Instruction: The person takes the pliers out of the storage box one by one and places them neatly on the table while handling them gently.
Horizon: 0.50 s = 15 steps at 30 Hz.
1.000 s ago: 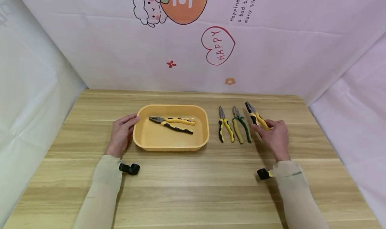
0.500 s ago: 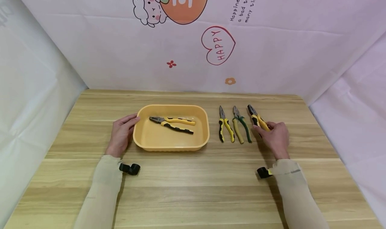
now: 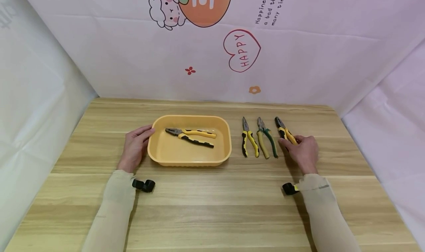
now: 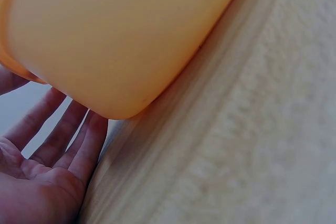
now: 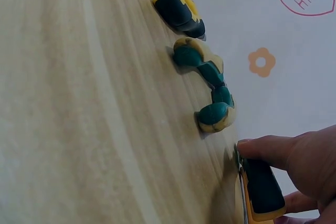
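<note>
My left hand (image 3: 134, 145) holds the left end of a yellow plastic tray (image 3: 189, 160), thumb at the rim and the other fingers against the outer wall in the left wrist view. Inside the tray lie combination pliers (image 3: 180, 134) with yellow and black handles. At the right, my right hand (image 3: 303, 152) grips another pair of yellow-and-black pliers (image 3: 280, 126) by the handles, jaws pointing away. The right wrist view shows the thumb pressed on one dark handle grip (image 5: 264, 190); the head of these pliers is hidden there.
Needle-nose pliers (image 3: 245, 128) with yellow-black handles and green-and-tan pliers (image 3: 261, 126) lie side by side between the tray and my right hand. Behind the wooden table (image 3: 212, 207) hangs a white printed cloth (image 3: 132, 60). Cloth also flanks both sides.
My right hand has lowered the gripped pliers toward the table, their jaws shifting slightly right and nearer. The left hand and tray stay in place.
</note>
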### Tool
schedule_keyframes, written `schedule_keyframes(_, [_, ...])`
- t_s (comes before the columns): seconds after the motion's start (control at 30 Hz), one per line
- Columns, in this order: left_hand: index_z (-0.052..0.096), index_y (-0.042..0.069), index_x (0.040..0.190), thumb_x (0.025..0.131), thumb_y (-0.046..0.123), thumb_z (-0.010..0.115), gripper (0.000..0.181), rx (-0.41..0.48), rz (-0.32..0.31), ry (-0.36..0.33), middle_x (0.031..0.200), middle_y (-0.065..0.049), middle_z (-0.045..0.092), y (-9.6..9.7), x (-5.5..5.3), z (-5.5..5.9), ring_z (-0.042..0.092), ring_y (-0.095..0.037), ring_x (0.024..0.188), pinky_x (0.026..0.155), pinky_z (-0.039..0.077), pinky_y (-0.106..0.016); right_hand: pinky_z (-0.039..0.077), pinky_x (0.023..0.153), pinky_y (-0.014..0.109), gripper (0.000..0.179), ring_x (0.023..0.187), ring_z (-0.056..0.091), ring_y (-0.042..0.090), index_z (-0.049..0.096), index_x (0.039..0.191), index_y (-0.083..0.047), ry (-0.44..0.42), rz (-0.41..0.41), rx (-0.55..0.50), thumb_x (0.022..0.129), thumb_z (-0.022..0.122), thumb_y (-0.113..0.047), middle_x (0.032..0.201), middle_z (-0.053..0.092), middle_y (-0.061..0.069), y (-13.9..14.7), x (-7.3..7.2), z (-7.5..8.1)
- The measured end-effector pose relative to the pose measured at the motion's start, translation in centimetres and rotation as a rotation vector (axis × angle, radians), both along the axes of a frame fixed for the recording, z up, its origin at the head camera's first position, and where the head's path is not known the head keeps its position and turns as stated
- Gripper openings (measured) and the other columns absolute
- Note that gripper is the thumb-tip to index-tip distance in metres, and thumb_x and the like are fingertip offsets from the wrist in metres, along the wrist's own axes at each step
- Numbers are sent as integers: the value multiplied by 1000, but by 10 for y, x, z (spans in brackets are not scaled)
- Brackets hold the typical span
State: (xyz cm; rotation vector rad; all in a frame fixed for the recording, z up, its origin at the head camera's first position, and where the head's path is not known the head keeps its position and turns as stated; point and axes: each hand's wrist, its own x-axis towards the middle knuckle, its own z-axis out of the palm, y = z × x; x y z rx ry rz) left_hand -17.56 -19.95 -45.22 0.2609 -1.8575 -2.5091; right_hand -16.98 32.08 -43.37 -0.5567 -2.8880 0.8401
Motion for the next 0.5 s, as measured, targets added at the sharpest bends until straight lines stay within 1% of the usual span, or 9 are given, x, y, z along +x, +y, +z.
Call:
schedule_keyframes(0.1, [62,-12,130,97,12,72,42,4,-2,-2,105,-1,74,0,0,0,72,-12,95,81,59,-22,40,47,29,60,72,52,26,74,114,2,-6,-15,1,90,74,-53,94,63,18,0,-1,-1])
schedule_keyframes(0.23, [63,-11,130,97,12,72,42,2,-2,-2,106,-1,74,0,0,1,72,-13,95,82,59,-22,44,54,31,67,86,57,31,70,124,4,-27,-33,-10,90,73,-54,114,64,26,0,-1,-1])
schedule_keyframes(0.3, [63,-10,130,97,13,72,41,1,-1,-3,106,-2,74,1,0,1,72,-13,95,82,59,-22,45,57,31,70,91,57,32,67,127,5,-30,-31,-6,91,72,-54,122,62,28,-1,-1,-2])
schedule_keyframes(0.33, [64,-10,130,97,13,72,41,0,-1,-4,107,-2,74,1,0,1,72,-13,95,82,59,-22,45,57,31,70,91,58,33,67,128,6,-32,-32,-2,91,72,-54,123,62,28,-2,-1,-2])
schedule_keyframes(0.4, [64,-9,129,97,12,72,40,0,0,-6,107,-2,74,1,0,2,72,-13,95,82,59,-22,44,55,31,69,88,57,32,68,125,5,-35,-32,14,91,72,-55,118,64,27,-2,-2,-2])
schedule_keyframes(0.5, [66,-8,127,97,12,72,37,1,1,-9,106,-2,74,1,1,2,72,-13,95,82,59,-22,40,49,31,64,78,54,29,73,115,3,-39,-33,49,90,72,-56,102,63,23,-3,-3,-3])
